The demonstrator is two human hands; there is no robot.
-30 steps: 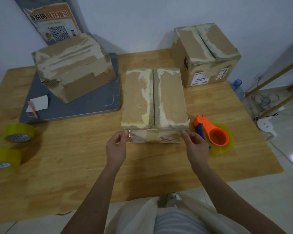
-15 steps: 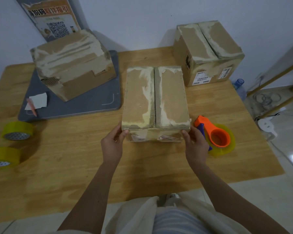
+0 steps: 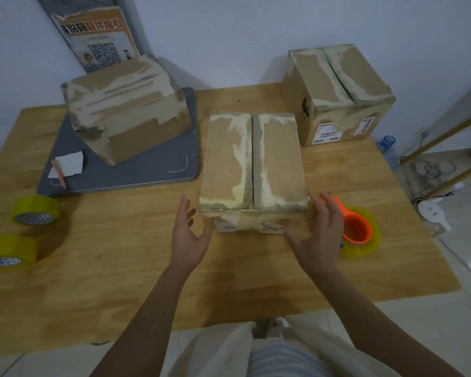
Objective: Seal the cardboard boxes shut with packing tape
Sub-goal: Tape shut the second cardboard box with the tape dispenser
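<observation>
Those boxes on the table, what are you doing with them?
A person is getting cardboard boxes ready to tape shut. Both hands are open at the near corners of the middle box: the left hand beside its left corner, the right hand at its right one. Its top flaps are closed, with the seam between them showing. The orange tape dispenser lies just right of that box, not picked up yet.

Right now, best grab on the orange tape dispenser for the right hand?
Take the tape dispenser by its orange handle arm, the bar running from the roll toward the middle box. Come from above and from the near side with the right hand, which is open and partly covers it. The dispenser lies flat on the table, so the handle is the graspable part, judging from this view.
</observation>
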